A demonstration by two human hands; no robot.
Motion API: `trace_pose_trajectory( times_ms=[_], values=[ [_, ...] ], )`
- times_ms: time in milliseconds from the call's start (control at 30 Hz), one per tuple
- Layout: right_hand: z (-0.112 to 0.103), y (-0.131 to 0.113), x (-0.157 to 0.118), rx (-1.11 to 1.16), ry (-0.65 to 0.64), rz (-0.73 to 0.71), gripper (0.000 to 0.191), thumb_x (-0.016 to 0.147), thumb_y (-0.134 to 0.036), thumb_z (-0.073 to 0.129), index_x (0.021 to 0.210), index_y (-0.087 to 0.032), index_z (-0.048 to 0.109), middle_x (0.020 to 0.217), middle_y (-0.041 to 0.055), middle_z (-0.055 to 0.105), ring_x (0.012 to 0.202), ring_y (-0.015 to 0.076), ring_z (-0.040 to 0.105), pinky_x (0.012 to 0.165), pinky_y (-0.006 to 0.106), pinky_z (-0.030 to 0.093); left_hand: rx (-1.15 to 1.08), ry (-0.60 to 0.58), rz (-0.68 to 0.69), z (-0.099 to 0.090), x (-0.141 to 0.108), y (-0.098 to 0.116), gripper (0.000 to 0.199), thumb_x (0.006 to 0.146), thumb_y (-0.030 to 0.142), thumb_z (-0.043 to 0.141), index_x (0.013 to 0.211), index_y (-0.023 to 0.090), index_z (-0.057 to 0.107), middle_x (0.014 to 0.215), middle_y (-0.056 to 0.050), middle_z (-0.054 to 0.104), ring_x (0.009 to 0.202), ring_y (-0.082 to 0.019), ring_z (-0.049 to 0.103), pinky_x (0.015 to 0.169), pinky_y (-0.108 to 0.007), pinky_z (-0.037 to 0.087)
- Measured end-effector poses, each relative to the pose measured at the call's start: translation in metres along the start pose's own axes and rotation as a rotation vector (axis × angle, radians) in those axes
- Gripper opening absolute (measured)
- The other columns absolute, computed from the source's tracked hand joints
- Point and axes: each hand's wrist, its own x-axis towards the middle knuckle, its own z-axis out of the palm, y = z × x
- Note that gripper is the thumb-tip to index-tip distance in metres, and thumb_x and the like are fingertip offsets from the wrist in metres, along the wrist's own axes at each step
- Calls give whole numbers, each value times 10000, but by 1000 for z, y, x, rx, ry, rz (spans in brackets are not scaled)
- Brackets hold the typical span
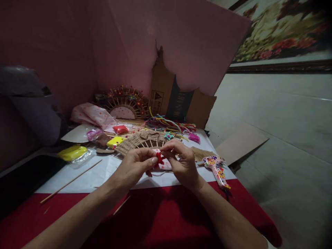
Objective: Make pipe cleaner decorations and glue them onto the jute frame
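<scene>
Head view is showing the left hand (133, 162) pinching a small, bright-red, soft-looking piece (159, 158) between thumb and finger, before the tan, woven, half-round arch (129, 144); the right hand (183, 165) is hovering its bunched fingertips by the piece's upper edge, though whether they are gripping, I cannot tell. Uneven pulling could be tearing it, or a loosening pinch dropping it.
</scene>
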Motion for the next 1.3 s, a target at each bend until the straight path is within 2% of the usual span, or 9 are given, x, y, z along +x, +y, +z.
trace_pose_trajectory(
  times_ms=[167,267,367,500,767,933,1133,1300],
  values=[
    [-1,-1,1,-24,35,33,68,812,-151,580,756,-188,572,718,0,547,672,132,506,601,267,402,-45,10,-17,-1,-1,0,202,669,319,695,688,126,638,604,-21,620,523,-108,512,517,-236,405],
    [0,-1,-1,-66,62,6,81,820,-145,565,752,-188,568,719,3,547,672,133,504,603,270,399,-102,4,-34,-3,0,-5,210,678,323,699,747,131,648,675,-48,666,575,-127,556,547,-247,424],
    [1,0,-2,-104,77,-23,87,822,-128,552,757,-183,570,726,8,544,681,135,502,606,271,396,-152,15,-39,-3,2,-8,195,655,267,722,792,143,658,718,-44,684,586,-123,567,560,-246,428],
    [1,1,-3,-131,73,-58,95,819,-108,537,772,-183,572,745,17,549,695,141,511,616,274,405,-196,40,-37,-4,2,-9,174,605,202,748,757,149,680,688,-7,663,522,-84,513,548,-231,409],
    [1,4,-3,-166,64,-110,125,822,-85,515,805,-195,573,769,24,562,732,150,531,652,288,427,-208,76,0,-4,1,-7,155,693,292,695,743,145,681,703,-17,627,562,-92,483,544,-221,374],
    [1,4,-3,-167,56,-134,127,833,-89,510,829,-197,577,793,27,559,747,144,536,658,286,434,-196,72,-17,-3,1,-7,128,688,266,683,697,139,672,667,-18,618,555,-98,480,540,-228,360],
    [0,3,-3,-163,55,-108,125,825,-96,510,815,-197,582,784,28,555,730,148,534,650,287,435,-201,1,-32,-2,0,-6,108,667,234,687,712,135,685,668,-24,634,558,-102,492,552,-236,371],
    [4,3,-3,-97,51,-2,105,803,-107,542,744,-183,583,726,16,555,690,137,513,610,264,408,-185,30,2,-4,1,-7,126,655,210,711,743,140,653,665,-25,659,550,-100,511,543,-229,378]
  ],
)
